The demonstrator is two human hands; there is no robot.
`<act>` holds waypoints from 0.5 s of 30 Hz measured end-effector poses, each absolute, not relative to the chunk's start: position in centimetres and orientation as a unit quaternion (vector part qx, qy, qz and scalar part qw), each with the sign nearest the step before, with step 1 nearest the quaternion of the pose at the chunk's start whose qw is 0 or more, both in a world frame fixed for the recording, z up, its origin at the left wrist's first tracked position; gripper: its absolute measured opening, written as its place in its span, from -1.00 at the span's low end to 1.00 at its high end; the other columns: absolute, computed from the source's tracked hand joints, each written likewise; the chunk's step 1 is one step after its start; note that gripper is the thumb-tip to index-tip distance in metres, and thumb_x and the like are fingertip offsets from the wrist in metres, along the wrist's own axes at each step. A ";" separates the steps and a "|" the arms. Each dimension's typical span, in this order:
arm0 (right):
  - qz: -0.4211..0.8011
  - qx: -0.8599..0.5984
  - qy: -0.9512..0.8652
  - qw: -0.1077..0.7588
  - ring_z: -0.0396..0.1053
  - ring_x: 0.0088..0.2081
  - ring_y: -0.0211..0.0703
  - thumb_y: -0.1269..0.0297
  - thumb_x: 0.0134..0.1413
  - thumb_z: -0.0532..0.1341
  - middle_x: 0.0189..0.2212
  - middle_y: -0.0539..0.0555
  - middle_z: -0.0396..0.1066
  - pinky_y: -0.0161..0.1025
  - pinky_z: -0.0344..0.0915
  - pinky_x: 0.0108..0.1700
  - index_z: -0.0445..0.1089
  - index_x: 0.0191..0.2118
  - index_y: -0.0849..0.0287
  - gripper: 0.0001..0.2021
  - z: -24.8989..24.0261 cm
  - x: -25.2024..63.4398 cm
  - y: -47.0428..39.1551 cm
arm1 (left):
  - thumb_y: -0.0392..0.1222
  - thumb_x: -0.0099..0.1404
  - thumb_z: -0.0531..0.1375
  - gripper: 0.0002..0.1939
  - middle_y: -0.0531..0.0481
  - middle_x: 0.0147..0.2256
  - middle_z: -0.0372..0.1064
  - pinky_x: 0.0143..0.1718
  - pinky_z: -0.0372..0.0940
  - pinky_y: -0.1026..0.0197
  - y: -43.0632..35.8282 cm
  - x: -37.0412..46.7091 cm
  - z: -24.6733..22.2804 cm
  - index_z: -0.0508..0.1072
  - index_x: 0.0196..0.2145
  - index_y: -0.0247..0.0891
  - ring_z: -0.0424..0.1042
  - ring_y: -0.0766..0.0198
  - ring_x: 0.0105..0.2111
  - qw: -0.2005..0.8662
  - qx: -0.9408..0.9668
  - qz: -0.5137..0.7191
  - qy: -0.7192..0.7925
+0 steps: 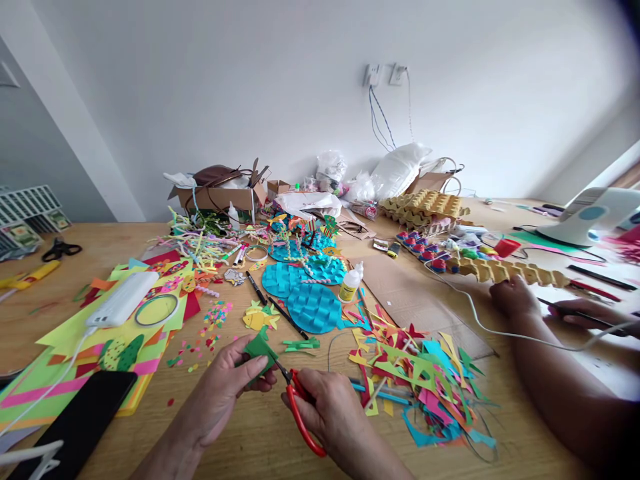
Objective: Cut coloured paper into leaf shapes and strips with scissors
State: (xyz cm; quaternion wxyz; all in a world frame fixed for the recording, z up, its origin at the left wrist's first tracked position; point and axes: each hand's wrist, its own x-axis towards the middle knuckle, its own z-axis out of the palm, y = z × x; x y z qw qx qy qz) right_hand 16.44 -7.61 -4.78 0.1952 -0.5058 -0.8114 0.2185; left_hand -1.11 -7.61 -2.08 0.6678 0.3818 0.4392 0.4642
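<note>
My left hand [233, 380] pinches a piece of green paper [259, 348] between thumb and fingers. Closed round the red handles of a pair of scissors [300, 417], my right hand [327, 400] holds their blades against the paper's right edge. Just beyond lie cut green paper strips [301, 345] and a yellow paper fish [260, 316]. Blue paper fish [314, 308] with woven-looking scales lie farther back, beside a small glue bottle [351, 283]. A black pen [257, 289] rests left of them.
Paper scraps [430, 380] are heaped to the right. A co-worker's hands [520, 300] work at a cardboard egg-carton strip [510, 272], with a white cable [480, 320] running past. Coloured sheets [55, 387], a white power bank [123, 298] and a black phone [85, 427] lie left.
</note>
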 end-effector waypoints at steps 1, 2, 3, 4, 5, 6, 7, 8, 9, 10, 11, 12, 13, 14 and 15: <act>0.219 -0.508 -0.810 0.194 0.04 -0.64 -0.35 0.17 0.06 0.03 -0.70 -0.03 0.25 -0.35 -0.18 -0.58 0.18 -0.61 0.18 -0.70 -4.8 16.4 -7.6 | -0.22 0.10 0.22 -0.93 0.06 -0.49 0.43 -0.40 0.30 0.28 -7.6 -1.2 -2.1 0.43 -0.42 -0.26 0.39 0.34 -0.48 0.666 0.385 0.464 0.439; 0.220 -0.509 -0.809 0.194 0.04 -0.64 -0.35 0.17 0.05 0.03 -0.70 -0.03 0.25 -0.35 -0.18 -0.58 0.18 -0.62 0.18 -0.70 -4.8 16.4 -7.6 | -0.22 0.12 0.21 -0.93 0.05 -0.47 0.43 -0.39 0.30 0.27 -7.7 -1.2 -2.1 0.43 -0.41 -0.26 0.39 0.33 -0.46 0.664 0.389 0.463 0.439; 0.222 -0.510 -0.808 0.193 0.04 -0.64 -0.35 0.17 0.05 0.04 -0.70 -0.03 0.25 -0.35 -0.18 -0.58 0.18 -0.62 0.18 -0.70 -4.7 16.4 -7.7 | -0.21 0.13 0.20 -0.92 0.04 -0.47 0.43 -0.39 0.30 0.27 -7.7 -1.2 -2.2 0.42 -0.41 -0.26 0.39 0.32 -0.46 0.661 0.393 0.464 0.440; 0.225 -0.510 -0.808 0.192 0.05 -0.64 -0.35 0.17 0.05 0.04 -0.70 -0.02 0.25 -0.35 -0.18 -0.58 0.17 -0.62 0.18 -0.70 -4.7 16.4 -7.7 | -0.21 0.13 0.19 -0.92 0.04 -0.47 0.43 -0.38 0.30 0.26 -7.7 -1.2 -2.2 0.42 -0.41 -0.26 0.39 0.31 -0.45 0.657 0.397 0.464 0.442; 0.229 -0.510 -0.807 0.191 0.06 -0.63 -0.35 0.18 0.04 0.04 -0.69 -0.02 0.26 -0.35 -0.18 -0.57 0.17 -0.61 0.18 -0.71 -4.7 16.4 -7.7 | -0.21 0.13 0.19 -0.92 0.04 -0.48 0.42 -0.38 0.30 0.26 -7.7 -1.2 -2.2 0.43 -0.41 -0.27 0.39 0.31 -0.45 0.652 0.401 0.466 0.445; 0.233 -0.511 -0.805 0.192 0.07 -0.63 -0.35 0.18 0.04 0.05 -0.68 -0.02 0.27 -0.36 -0.17 -0.57 0.17 -0.61 0.18 -0.72 -4.6 16.4 -7.8 | -0.21 0.14 0.19 -0.92 0.05 -0.48 0.41 -0.38 0.30 0.27 -7.7 -1.2 -2.3 0.43 -0.41 -0.27 0.39 0.32 -0.46 0.647 0.404 0.467 0.447; 0.238 -0.511 -0.803 0.194 0.08 -0.62 -0.35 0.19 0.04 0.05 -0.67 -0.01 0.27 -0.36 -0.17 -0.57 0.17 -0.61 0.18 -0.73 -4.5 16.3 -7.8 | -0.21 0.14 0.19 -0.92 0.06 -0.49 0.40 -0.39 0.29 0.27 -7.6 -1.2 -2.3 0.43 -0.41 -0.26 0.38 0.32 -0.46 0.643 0.406 0.468 0.450; 0.245 -0.512 -0.800 0.195 0.08 -0.62 -0.35 0.20 0.03 0.05 -0.67 -0.01 0.27 -0.36 -0.16 -0.57 0.17 -0.60 0.18 -0.73 -4.4 16.3 -7.8 | -0.21 0.14 0.19 -0.92 0.07 -0.49 0.40 -0.40 0.29 0.28 -7.6 -1.2 -2.3 0.43 -0.41 -0.26 0.38 0.33 -0.47 0.640 0.408 0.469 0.451; 0.252 -0.513 -0.797 0.196 0.08 -0.62 -0.35 0.21 0.03 0.05 -0.66 -0.02 0.27 -0.37 -0.15 -0.56 0.17 -0.60 0.18 -0.74 -4.3 16.3 -7.9 | -0.21 0.14 0.19 -0.92 0.07 -0.50 0.39 -0.41 0.29 0.29 -7.6 -1.1 -2.2 0.43 -0.41 -0.26 0.37 0.33 -0.47 0.639 0.411 0.469 0.451; 0.259 -0.513 -0.794 0.198 0.07 -0.62 -0.35 0.23 0.03 0.05 -0.67 -0.03 0.26 -0.37 -0.15 -0.56 0.16 -0.60 0.18 -0.75 -4.2 16.3 -7.9 | -0.21 0.14 0.18 -0.92 0.08 -0.50 0.38 -0.42 0.28 0.30 -7.6 -1.1 -2.2 0.43 -0.42 -0.26 0.37 0.34 -0.47 0.638 0.413 0.468 0.450; 0.265 -0.512 -0.792 0.200 0.06 -0.62 -0.36 0.25 0.02 0.05 -0.67 -0.04 0.24 -0.38 -0.14 -0.56 0.15 -0.60 0.18 -0.76 -4.0 16.3 -8.0 | -0.20 0.14 0.18 -0.92 0.08 -0.51 0.38 -0.43 0.28 0.31 -7.6 -1.0 -2.2 0.43 -0.43 -0.26 0.36 0.34 -0.48 0.638 0.416 0.467 0.449; 0.271 -0.511 -0.790 0.203 0.05 -0.62 -0.36 0.27 0.02 0.05 -0.67 -0.05 0.22 -0.38 -0.14 -0.56 0.14 -0.60 0.18 -0.77 -3.9 16.3 -8.0 | -0.20 0.14 0.19 -0.92 0.08 -0.52 0.37 -0.44 0.28 0.31 -7.6 -1.0 -2.1 0.43 -0.44 -0.26 0.36 0.34 -0.48 0.638 0.417 0.466 0.449; 0.277 -0.508 -0.789 0.206 0.03 -0.62 -0.37 0.29 0.02 0.05 -0.68 -0.06 0.20 -0.39 -0.14 -0.56 0.13 -0.60 0.18 -0.77 -3.8 16.3 -8.1 | -0.20 0.14 0.19 -0.92 0.08 -0.52 0.37 -0.44 0.27 0.31 -7.6 -1.0 -2.0 0.43 -0.44 -0.26 0.35 0.34 -0.48 0.639 0.418 0.465 0.448; 0.284 -0.505 -0.788 0.210 0.02 -0.62 -0.37 0.30 0.02 0.05 -0.68 -0.07 0.18 -0.39 -0.13 -0.56 0.12 -0.60 0.18 -0.78 -3.8 16.3 -8.1 | -0.20 0.13 0.19 -0.91 0.08 -0.53 0.37 -0.45 0.27 0.31 -7.6 -0.9 -2.0 0.42 -0.45 -0.26 0.35 0.34 -0.49 0.640 0.418 0.464 0.448; 0.292 -0.499 -0.787 0.213 0.01 -0.61 -0.38 0.31 0.02 0.05 -0.68 -0.08 0.16 -0.40 -0.13 -0.56 0.12 -0.60 0.18 -0.78 -3.7 16.4 -8.1 | -0.20 0.13 0.19 -0.91 0.08 -0.53 0.37 -0.45 0.27 0.31 -7.6 -0.9 -1.9 0.42 -0.45 -0.26 0.35 0.34 -0.49 0.641 0.417 0.463 0.448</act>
